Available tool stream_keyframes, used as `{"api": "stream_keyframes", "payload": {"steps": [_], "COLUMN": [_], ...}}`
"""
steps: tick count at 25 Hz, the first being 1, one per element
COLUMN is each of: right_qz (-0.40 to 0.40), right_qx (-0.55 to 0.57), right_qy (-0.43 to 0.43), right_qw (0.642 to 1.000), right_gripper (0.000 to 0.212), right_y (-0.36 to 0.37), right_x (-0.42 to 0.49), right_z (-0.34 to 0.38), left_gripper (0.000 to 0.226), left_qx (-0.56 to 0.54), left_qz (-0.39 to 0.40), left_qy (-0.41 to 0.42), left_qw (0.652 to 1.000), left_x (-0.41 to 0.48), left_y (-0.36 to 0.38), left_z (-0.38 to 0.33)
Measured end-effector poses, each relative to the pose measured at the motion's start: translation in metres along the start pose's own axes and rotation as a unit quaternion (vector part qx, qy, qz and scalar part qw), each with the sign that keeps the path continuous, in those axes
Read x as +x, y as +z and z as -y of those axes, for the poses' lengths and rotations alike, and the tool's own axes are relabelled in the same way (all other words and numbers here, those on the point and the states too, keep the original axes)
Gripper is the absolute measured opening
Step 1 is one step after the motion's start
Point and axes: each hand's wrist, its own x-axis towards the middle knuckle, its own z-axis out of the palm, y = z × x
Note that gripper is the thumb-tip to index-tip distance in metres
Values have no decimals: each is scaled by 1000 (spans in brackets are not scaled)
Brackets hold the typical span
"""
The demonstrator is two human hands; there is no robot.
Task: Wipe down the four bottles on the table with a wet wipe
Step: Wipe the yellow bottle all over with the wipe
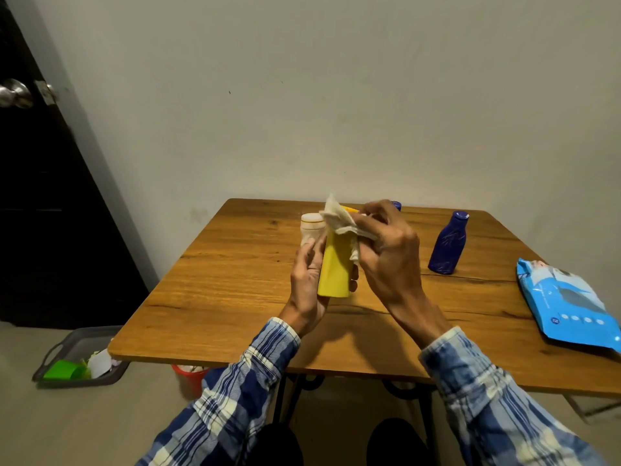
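My left hand [307,280] grips a yellow bottle [336,267] by its lower part and holds it upright above the wooden table [218,297]. My right hand [386,250] presses a crumpled white wet wipe [339,220] against the bottle's top. A cream bottle [312,228] with a white cap stands just behind my left hand. A dark blue bottle [447,245] stands upright to the right. Another blue bottle's cap [396,205] peeks out behind my right hand; the rest of it is hidden.
A blue wet wipe pack [568,301] lies flat at the table's right edge. On the floor to the left sits a grey tray [80,358] with scraps, and a red bucket [190,378] stands under the table edge. A dark door [40,196] is at the left.
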Motion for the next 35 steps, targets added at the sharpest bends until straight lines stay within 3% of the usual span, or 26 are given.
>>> {"api": "stream_keyframes", "payload": {"steps": [2, 5, 7, 10, 12, 17, 19, 21, 24, 27, 30, 35], "right_qz": [-5, 99, 132, 35, 35, 174, 210, 162, 62, 120, 212, 102], "right_qx": [-28, -64, -43, -11, -39, -9, -4, 21, 27, -14, 4, 3], "right_qy": [12, -95, -121, -31, -40, -125, -142, -95, -5, -64, -143, -34], "right_qw": [1000, 989, 983, 999, 998, 977, 967, 982, 998, 991, 967, 994], "right_gripper": [28, 31, 31, 26, 26, 22, 26, 27, 31, 27, 31, 30], "right_y": [4, 11, 8, 5, 13, 14, 7, 4, 7, 14, 1, 8], "right_x": [7, -19, -17, 11, 8, -50, -45, -23, 12, -14, -47, -13], "right_z": [9, 15, 11, 6, 13, 22, 15, 6, -3, 4, 9, 4], "left_gripper": [50, 44, 45, 41, 43, 83, 74, 58, 54, 48, 58, 51], "left_qx": [2, -46, -45, -15, -47, -134, -129, -132, -141, -182, -180, -184], "left_qz": [-1, -11, -6, 11, 8, 22, 23, 5, 10, -1, 15, -19], "left_qy": [2, 17, 10, -20, -39, -77, -105, -104, -79, -94, -143, -101], "left_qw": [1000, 999, 999, 1000, 998, 988, 986, 986, 987, 979, 973, 978], "left_x": [3, 5, 3, -1, -2, 8, 8, 7, 7, 6, 3, 6], "left_y": [4, -1, -7, -4, 1, -17, -19, -15, -6, -5, -14, -5], "left_z": [-2, -5, -6, -4, -6, -14, -10, -8, -12, -15, -18, -13]}}
